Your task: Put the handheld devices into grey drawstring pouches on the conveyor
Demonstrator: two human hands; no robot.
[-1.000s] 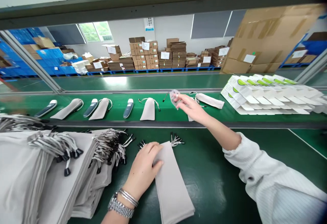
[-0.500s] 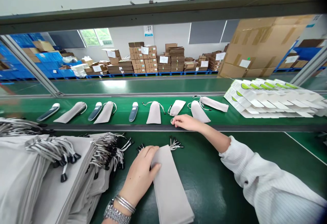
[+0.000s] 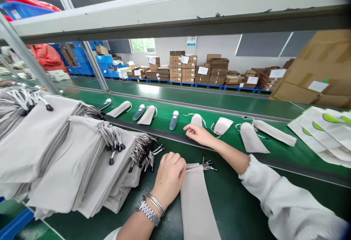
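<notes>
My left hand (image 3: 170, 174) has its fingers curled at the upper left corner of a stack of flat grey drawstring pouches (image 3: 199, 203), closed on the top pouch's edge. The black-tipped cords (image 3: 210, 165) stick out at the stack's far end. My right hand (image 3: 199, 134) reaches over the belt with its index finger stretched out and nothing visible in it. It partly covers a filled pouch (image 3: 196, 118). Just left of its fingertips lies a dark blue handheld device (image 3: 174, 120) with a white end.
Large piles of grey pouches (image 3: 57, 156) fill the left side. Along the green belt (image 3: 161, 117) lie more filled pouches (image 3: 251, 137) and another blue device (image 3: 139, 112). White-and-green cartons (image 3: 320, 134) stand at right. A metal beam (image 3: 175, 13) crosses overhead.
The view has turned left, so the belt items appear farther right. My right hand has moved left along the belt, towards the blue device. My left fingers have curled in at the pouch corner.
</notes>
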